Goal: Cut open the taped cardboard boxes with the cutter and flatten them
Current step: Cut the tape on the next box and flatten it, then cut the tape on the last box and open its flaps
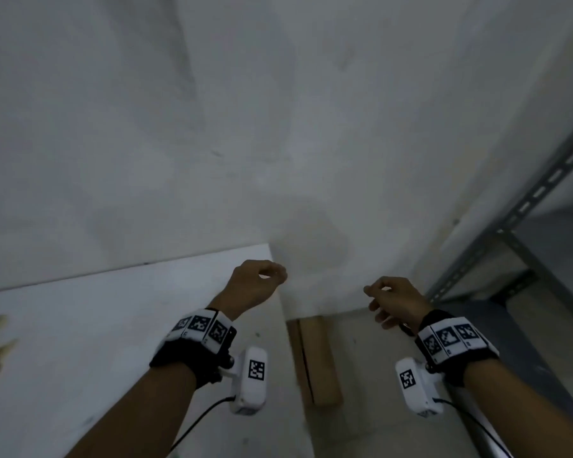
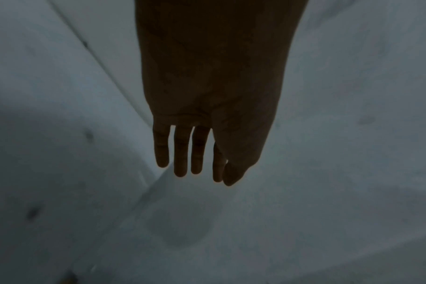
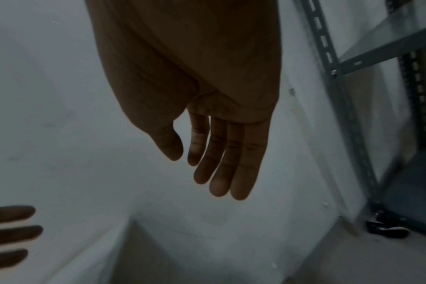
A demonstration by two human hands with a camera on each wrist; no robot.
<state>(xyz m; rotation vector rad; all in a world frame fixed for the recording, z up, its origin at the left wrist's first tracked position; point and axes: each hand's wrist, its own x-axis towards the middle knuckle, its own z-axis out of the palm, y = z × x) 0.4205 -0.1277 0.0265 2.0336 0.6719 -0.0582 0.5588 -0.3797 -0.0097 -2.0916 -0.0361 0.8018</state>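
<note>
Both hands were empty, fingers loose, held up in front of a pale wall

The left hand [image 1: 252, 285] hung above the far corner of a white table [image 1: 80, 342], its fingers [image 2: 180, 151] fairly straight and slightly spread in the wrist view; the right hand [image 1: 394, 300] hovered well apart from it, near a grey metal shelf [image 1: 523, 206], fingers [image 3: 231, 153] relaxed and close together. A flat brown piece of cardboard [image 1: 315, 361] lay on the floor between the table and the shelf, below and between the two hands, touched by neither. The wall [image 1: 278, 110] filled most of the head view
</note>
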